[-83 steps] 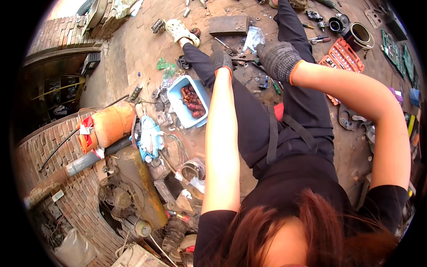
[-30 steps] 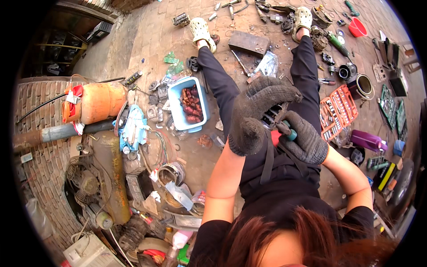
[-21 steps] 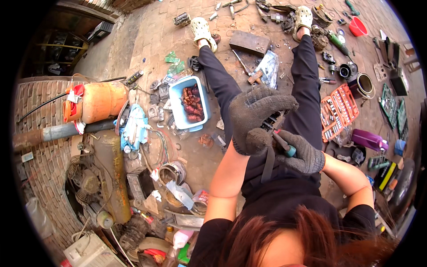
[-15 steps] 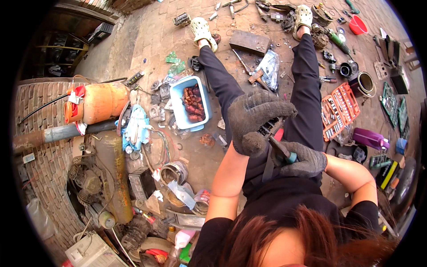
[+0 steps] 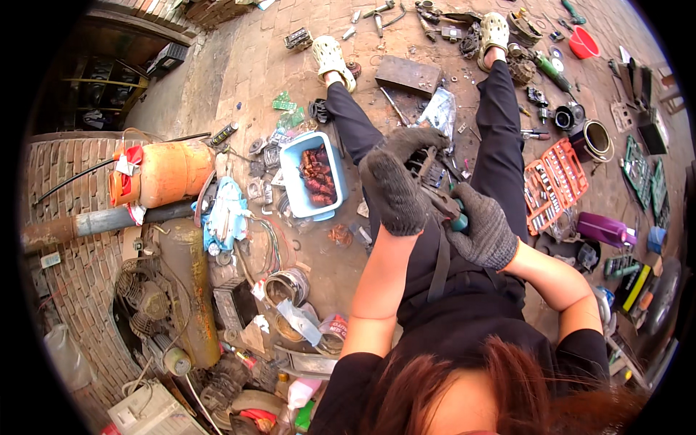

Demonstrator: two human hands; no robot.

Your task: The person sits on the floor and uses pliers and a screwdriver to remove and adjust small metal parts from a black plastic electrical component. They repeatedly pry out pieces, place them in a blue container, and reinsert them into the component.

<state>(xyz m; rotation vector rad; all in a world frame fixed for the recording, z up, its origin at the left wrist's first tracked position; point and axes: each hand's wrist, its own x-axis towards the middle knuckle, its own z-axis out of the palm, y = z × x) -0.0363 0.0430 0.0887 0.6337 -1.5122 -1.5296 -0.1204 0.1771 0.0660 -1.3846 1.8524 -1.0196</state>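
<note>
Two gloved hands meet over the person's lap, above the black trousers (image 5: 500,145) of the outstretched legs. The left hand (image 5: 397,190) is clenched around the upper end of a dark metal part (image 5: 428,170), its knit glove wrapping most of it, so the part's exact shape cannot be told. The right hand (image 5: 484,228) grasps a teal-handled tool (image 5: 458,220), apparently a screwdriver, with its working end aimed into the metal part.

Judging by its look, the metal part is rigid, dense and probably greasy, with edges and recesses; it should be heavy for its bulk and will not flex. The knit gloves help with grip, and a full wrap around the body, away from the point where the tool bears, seems the safest hold. The tool is light and stiff; its handle is the place to hold it, and a slip off the part would send the tip toward the left hand.

Left of the metal part, on the brick floor (image 5: 290,43), sits a blue tub (image 5: 333,190) of rusty pieces; farther left lies an orange gas cylinder (image 5: 170,172). Right of the part lies a red socket set (image 5: 554,181).
</note>
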